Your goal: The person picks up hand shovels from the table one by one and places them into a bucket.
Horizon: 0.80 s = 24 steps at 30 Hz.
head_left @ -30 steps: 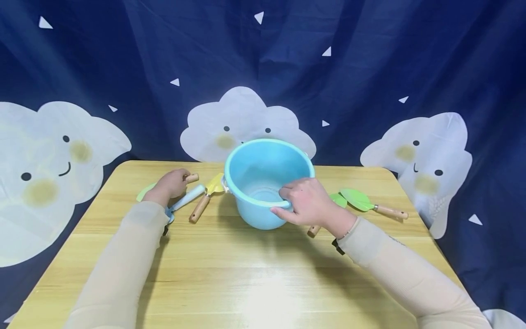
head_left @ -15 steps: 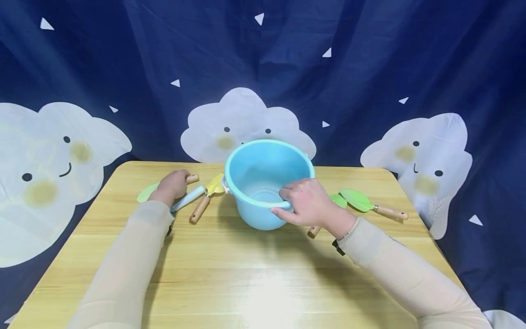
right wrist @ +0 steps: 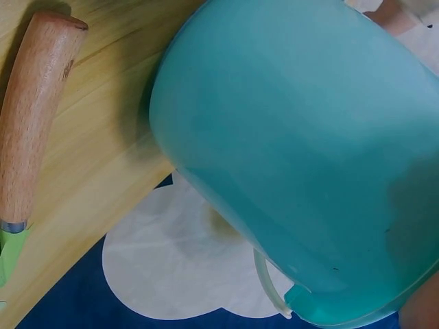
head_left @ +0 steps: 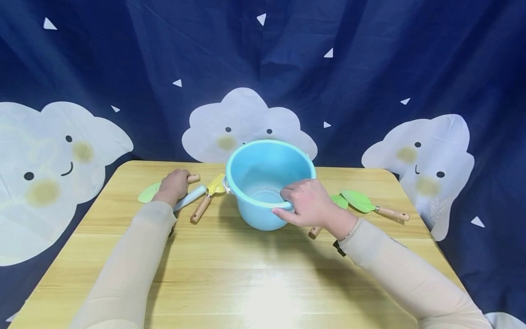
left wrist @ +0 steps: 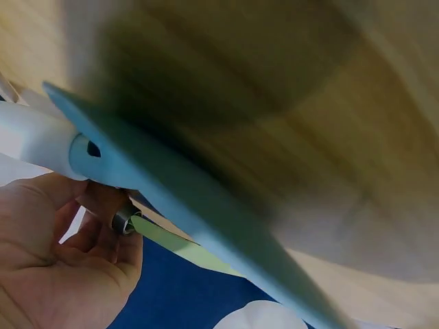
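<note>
The person's left hand [head_left: 174, 185] grips the wooden handle of a pale-green toy shovel [head_left: 148, 193] at the table's left. In the left wrist view, the fingers curl round the handle near its metal collar, the green blade [left wrist: 182, 248] beyond. A light-blue toy shovel [head_left: 191, 198] lies close beside this hand, its blade hidden by the forearm in the head view. The right hand [head_left: 310, 201] holds the near rim of a light-blue bucket [head_left: 256, 214], thumb outside and fingers over the inside. The bucket stands upright at the middle, and no objects show inside it.
A yellow toy shovel [head_left: 201, 208] with a wooden handle lies just left of the bucket. Two bright-green toy shovels lie to its right: one [head_left: 357, 201] in full view, the other [head_left: 315, 232] partly behind the right hand. A dark-blue cloud-patterned curtain [head_left: 349, 82] hangs behind the table.
The left hand has shifted slightly right, and more of the pale-green blade shows. The light-blue shovel's blade has become hidden behind the forearm. The right hand stays on the bucket rim.
</note>
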{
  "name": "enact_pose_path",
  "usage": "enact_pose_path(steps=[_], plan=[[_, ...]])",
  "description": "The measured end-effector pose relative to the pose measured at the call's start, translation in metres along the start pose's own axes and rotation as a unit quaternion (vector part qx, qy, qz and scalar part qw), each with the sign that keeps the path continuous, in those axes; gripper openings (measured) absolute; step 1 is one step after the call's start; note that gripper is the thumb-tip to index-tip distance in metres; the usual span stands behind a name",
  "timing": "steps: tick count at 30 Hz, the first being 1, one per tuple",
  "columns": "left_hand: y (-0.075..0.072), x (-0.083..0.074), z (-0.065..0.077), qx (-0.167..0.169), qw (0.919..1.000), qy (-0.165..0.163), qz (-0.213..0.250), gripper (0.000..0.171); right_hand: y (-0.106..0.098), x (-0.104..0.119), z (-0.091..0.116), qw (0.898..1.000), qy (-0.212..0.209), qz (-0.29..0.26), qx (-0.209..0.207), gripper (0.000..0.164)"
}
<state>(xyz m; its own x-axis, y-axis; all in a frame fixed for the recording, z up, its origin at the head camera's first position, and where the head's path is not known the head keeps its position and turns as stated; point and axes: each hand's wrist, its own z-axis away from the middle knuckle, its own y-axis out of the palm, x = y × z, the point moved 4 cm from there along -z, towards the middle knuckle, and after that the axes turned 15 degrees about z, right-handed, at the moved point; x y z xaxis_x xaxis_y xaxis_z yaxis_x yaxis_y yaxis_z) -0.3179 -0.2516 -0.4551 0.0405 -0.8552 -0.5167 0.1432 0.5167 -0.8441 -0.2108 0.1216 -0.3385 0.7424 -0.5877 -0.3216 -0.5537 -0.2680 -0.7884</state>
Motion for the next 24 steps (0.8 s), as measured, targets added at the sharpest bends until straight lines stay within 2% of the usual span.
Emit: enact_pose_path(steps=[15,24], plan=[[-0.0004,-0.003,0.0046,-0.019,0.9998,0.008,-0.002,0.034,-0.0009,0.0003,-0.0004,1.0,-0.001,-0.004,0.004,0.062],[-0.0006,-0.0014,0.0037,-0.011,0.9998,0.001,0.015,0.034,-0.0004,-0.001,0.0001,1.0,-0.002,-0.004,0.004,0.062]])
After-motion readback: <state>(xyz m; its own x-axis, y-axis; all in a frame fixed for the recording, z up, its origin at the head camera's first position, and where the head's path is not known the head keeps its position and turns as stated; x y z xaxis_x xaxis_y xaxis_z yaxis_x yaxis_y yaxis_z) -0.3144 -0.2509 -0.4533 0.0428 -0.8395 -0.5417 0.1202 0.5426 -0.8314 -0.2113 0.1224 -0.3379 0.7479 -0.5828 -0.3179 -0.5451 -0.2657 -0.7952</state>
